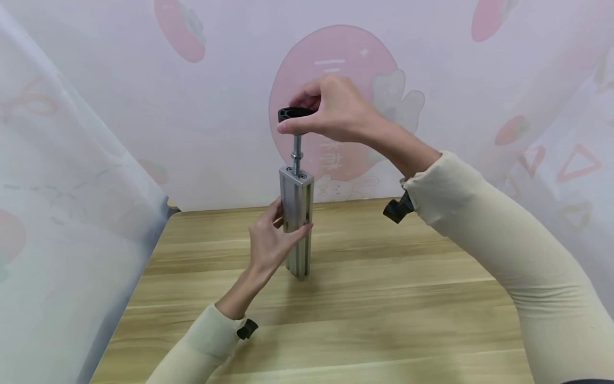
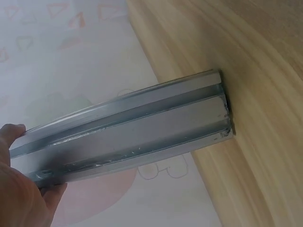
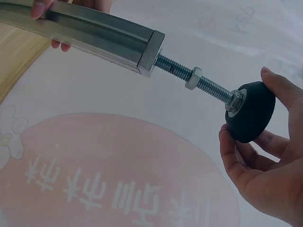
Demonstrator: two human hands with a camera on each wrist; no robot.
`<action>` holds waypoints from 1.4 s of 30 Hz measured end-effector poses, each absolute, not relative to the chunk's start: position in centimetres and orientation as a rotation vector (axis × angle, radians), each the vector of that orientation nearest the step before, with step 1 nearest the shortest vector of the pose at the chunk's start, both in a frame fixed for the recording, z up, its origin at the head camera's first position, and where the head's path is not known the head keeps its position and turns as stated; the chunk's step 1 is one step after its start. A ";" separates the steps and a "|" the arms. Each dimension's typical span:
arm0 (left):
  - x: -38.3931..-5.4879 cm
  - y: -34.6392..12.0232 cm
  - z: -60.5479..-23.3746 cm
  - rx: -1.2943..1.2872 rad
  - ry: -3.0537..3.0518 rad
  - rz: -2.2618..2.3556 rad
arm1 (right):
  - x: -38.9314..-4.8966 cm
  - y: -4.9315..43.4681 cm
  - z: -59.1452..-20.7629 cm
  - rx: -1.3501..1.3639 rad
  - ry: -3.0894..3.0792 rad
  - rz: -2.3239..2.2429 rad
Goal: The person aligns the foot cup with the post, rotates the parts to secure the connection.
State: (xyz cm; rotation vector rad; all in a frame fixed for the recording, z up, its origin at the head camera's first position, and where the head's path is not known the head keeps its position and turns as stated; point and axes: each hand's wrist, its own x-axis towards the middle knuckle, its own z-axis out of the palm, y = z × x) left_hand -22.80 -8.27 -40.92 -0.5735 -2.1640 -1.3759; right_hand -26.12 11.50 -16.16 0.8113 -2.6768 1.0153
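A grooved aluminium profile [image 1: 296, 202] stands upright on the wooden table, its lower end on the tabletop. My left hand [image 1: 270, 237] grips it around the middle, thumb across the near side. From its top end rises a threaded rod [image 3: 175, 68] with a hex nut [image 3: 193, 78] partway along. The rod carries a round black levelling foot [image 3: 253, 111], which faces up. My right hand [image 1: 336, 109] holds that foot by its rim between thumb and fingers. In the left wrist view the profile's bottom end [image 2: 222, 109] meets the table.
The wood-grain table [image 1: 408, 309] spreads under both arms. A pale printed sheet [image 1: 230, 106] hangs behind it, with more sheeting at the left [image 1: 62, 186] and right sides. A black clip [image 1: 398, 208] hangs at the right cuff, another [image 1: 247, 329] at the left.
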 end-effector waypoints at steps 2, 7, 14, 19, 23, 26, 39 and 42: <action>-22.9 -8.3 -40.7 -0.581 -2.185 -1.373 | -26.1 11.8 -16.2 0.796 -2.691 1.018; -22.9 -8.3 -40.2 -0.582 -2.238 -1.375 | -26.3 12.7 -16.2 0.752 -2.734 1.058; -23.0 -8.8 -39.5 -0.609 -2.309 -1.332 | -26.3 14.7 -16.3 0.685 -2.772 1.132; -23.1 -9.4 -39.0 -0.640 -2.381 -1.247 | -26.3 16.0 -17.1 0.690 -2.756 1.215; -23.3 -10.0 -38.6 -0.678 -2.429 -1.184 | -26.2 16.9 -17.8 0.716 -2.730 1.284; -23.4 -10.6 -38.3 -0.726 -2.449 -1.150 | -26.1 17.6 -18.4 0.724 -2.726 1.304; -23.9 -12.6 -37.1 -0.883 -2.576 -1.002 | -24.8 20.3 -21.9 0.679 -2.731 1.354; -23.9 -13.1 -37.0 -0.898 -2.590 -0.962 | -24.5 20.5 -22.8 0.676 -2.707 1.442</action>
